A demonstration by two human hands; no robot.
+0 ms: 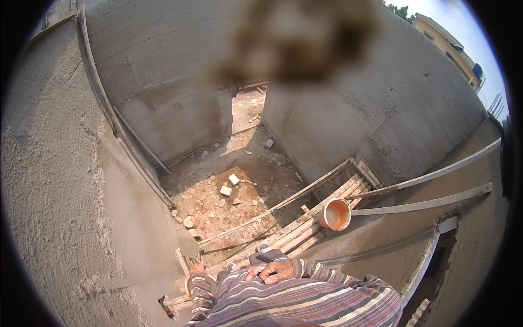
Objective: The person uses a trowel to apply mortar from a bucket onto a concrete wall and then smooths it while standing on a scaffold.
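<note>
My right hand [277, 271], its skin smeared with grey, rests in front of my striped shirt [294, 302]. Its fingers are loosely bent and apart, with nothing visible in them. Low beside the left wall, my left hand [197, 267] is closed, partly hidden by its sleeve; an orange bit shows at the fingers. Just beyond it is a flat grey piece [188, 242], whose kind I cannot make out. An orange bucket [335, 214] with a greyish inside stands on the scaffold of wooden poles [297, 233], to the right of both hands.
Rough grey plastered walls [54, 180] rise around me. Well below the scaffold lies a dirt floor [210, 191] with rubble and pale blocks [225, 191]. Two long planks [425, 203] slant from the poles to the right wall. A doorway [248, 109] shows at the far side.
</note>
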